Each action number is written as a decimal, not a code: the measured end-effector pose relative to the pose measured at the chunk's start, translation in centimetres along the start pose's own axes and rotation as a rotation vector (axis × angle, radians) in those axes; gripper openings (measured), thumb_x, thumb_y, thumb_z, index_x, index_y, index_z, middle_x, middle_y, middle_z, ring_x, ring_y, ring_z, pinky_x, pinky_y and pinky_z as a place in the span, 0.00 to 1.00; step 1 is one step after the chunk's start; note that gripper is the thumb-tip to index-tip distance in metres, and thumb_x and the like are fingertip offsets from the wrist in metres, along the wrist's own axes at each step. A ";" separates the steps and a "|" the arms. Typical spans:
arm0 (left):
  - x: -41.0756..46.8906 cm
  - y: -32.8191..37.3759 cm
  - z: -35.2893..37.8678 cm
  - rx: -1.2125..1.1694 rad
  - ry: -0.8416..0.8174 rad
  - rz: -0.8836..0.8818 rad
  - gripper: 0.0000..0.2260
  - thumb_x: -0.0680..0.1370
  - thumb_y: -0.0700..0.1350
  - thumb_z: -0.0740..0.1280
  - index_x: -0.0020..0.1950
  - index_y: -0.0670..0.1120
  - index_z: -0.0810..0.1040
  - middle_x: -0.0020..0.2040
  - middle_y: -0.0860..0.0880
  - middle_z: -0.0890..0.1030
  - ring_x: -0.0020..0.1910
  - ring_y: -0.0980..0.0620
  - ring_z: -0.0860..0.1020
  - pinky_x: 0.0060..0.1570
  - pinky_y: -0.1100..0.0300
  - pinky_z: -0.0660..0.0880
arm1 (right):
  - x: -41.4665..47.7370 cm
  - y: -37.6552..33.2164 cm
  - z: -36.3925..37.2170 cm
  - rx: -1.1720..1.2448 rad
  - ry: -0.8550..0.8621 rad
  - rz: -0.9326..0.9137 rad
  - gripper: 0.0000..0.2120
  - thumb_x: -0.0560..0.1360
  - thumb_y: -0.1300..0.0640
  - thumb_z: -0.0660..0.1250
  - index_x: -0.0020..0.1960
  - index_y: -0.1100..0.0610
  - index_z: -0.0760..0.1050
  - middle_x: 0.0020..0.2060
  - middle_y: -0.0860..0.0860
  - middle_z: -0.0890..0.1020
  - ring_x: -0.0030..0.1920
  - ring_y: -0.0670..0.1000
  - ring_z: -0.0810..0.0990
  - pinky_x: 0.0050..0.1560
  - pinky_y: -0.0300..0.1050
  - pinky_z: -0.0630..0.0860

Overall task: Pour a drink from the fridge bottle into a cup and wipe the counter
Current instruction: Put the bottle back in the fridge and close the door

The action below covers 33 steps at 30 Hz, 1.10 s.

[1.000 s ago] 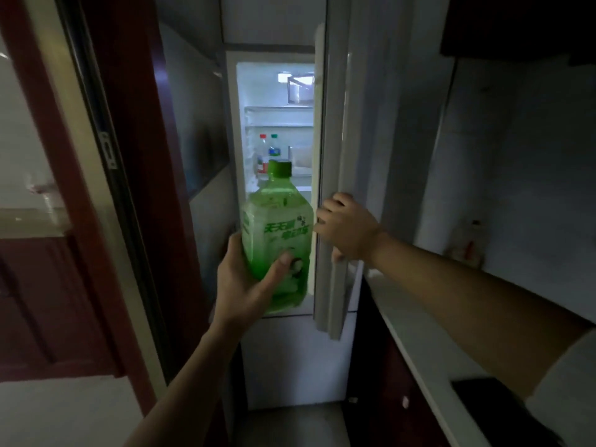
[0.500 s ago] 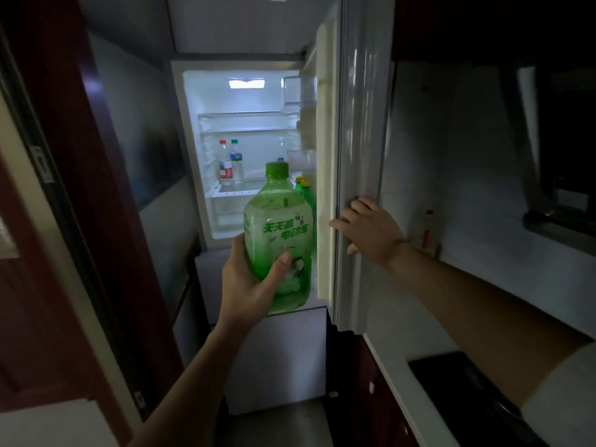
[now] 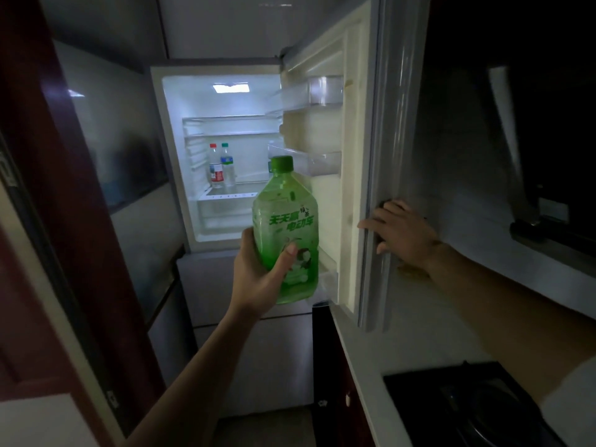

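Fridge door (image 3: 354, 188) stands far wider than a second ago, right grip (image 3: 400, 233) curled round its outer edge. Left grip (image 3: 258, 272) clasps the green bottle (image 3: 287, 221) just left of the door, already out; shutting up and carrying it to the bench (image 3: 371, 356) likely come next.

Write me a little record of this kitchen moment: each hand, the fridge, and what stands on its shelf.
left hand: grips the green bottle, upright, cap on
right hand: holds the edge of the fridge door
fridge door: open, light on inside
shelf: red-capped bottle beside a green-capped bottle
counter: right of the fridge, with a black hob
cup: not in view
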State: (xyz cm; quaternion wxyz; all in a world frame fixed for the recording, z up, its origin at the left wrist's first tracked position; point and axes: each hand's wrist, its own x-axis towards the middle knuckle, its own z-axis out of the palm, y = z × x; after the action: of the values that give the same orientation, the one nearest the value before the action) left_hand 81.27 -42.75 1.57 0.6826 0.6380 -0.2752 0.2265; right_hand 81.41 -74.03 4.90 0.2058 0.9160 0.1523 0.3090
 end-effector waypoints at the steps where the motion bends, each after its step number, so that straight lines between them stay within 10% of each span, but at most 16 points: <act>1: 0.0 0.0 0.5 -0.003 -0.005 -0.003 0.23 0.70 0.56 0.72 0.58 0.45 0.73 0.49 0.52 0.84 0.47 0.52 0.84 0.41 0.53 0.82 | -0.3 0.5 0.1 0.020 -0.006 0.004 0.35 0.57 0.50 0.83 0.62 0.54 0.79 0.49 0.53 0.80 0.52 0.57 0.76 0.59 0.52 0.71; 12: 1.0 -1.0 1.3 0.001 -0.049 -0.039 0.24 0.70 0.55 0.73 0.60 0.45 0.71 0.52 0.48 0.83 0.49 0.47 0.84 0.45 0.42 0.82 | -1.0 3.5 1.2 0.051 -0.098 0.038 0.34 0.63 0.48 0.81 0.66 0.52 0.75 0.56 0.54 0.80 0.56 0.59 0.77 0.61 0.55 0.71; 16: 1.8 -1.9 -0.5 -0.024 -0.035 -0.046 0.25 0.70 0.56 0.73 0.61 0.45 0.71 0.52 0.48 0.83 0.49 0.49 0.84 0.45 0.46 0.82 | -1.3 2.0 0.4 0.238 0.039 0.210 0.25 0.75 0.34 0.61 0.60 0.52 0.78 0.50 0.53 0.82 0.48 0.55 0.80 0.50 0.52 0.79; 19: 3.2 -2.7 -2.3 -0.046 -0.022 -0.069 0.26 0.70 0.57 0.72 0.61 0.44 0.71 0.52 0.47 0.83 0.49 0.50 0.84 0.43 0.51 0.82 | 0.8 -2.2 -0.6 0.415 0.289 0.267 0.20 0.79 0.41 0.57 0.45 0.53 0.80 0.37 0.49 0.80 0.34 0.51 0.77 0.35 0.49 0.79; 33: 12.5 -9.5 -15.5 -0.068 0.097 -0.084 0.21 0.70 0.51 0.75 0.55 0.42 0.73 0.45 0.50 0.84 0.44 0.53 0.84 0.38 0.60 0.79 | 16.5 -17.0 4.5 0.747 0.253 0.269 0.04 0.74 0.62 0.70 0.45 0.54 0.82 0.40 0.47 0.82 0.38 0.45 0.81 0.41 0.46 0.79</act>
State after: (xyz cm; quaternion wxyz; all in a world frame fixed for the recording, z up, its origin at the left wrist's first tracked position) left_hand 98.16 -28.65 2.24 0.7253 0.6137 -0.2225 0.2188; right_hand 94.26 -53.81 1.94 -0.2031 0.8941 0.1571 0.3669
